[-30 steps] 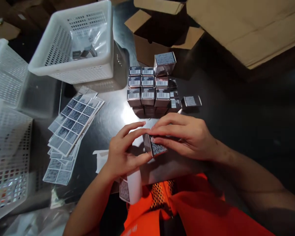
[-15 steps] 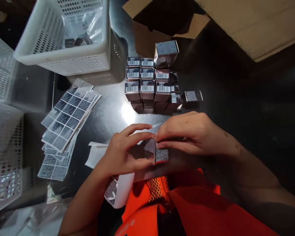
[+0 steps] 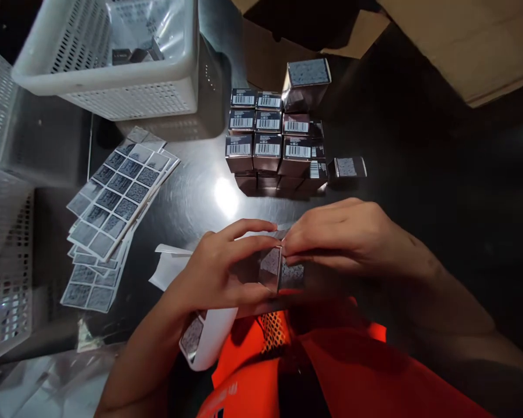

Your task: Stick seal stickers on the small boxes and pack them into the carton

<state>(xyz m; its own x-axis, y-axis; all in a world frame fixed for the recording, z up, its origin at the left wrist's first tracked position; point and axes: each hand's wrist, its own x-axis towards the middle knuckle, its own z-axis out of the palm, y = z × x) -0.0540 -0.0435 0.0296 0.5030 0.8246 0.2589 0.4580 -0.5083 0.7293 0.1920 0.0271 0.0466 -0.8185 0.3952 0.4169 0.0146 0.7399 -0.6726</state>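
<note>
Small glossy dark cardboard carton (image 3: 273,270) with a grey code sticker is pinched between left hand (image 3: 220,273) and right hand (image 3: 348,238), both closed on it; likely light, slick, crushable, best held by its stiff edges.

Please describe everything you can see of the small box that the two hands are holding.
The small box is a glossy, dark metallic-looking carton, held just above the shiny table near the person's body. One corner edge faces the camera; the right face carries a speckled grey label. The left hand grips its left side, and the right hand pinches its top.
</note>
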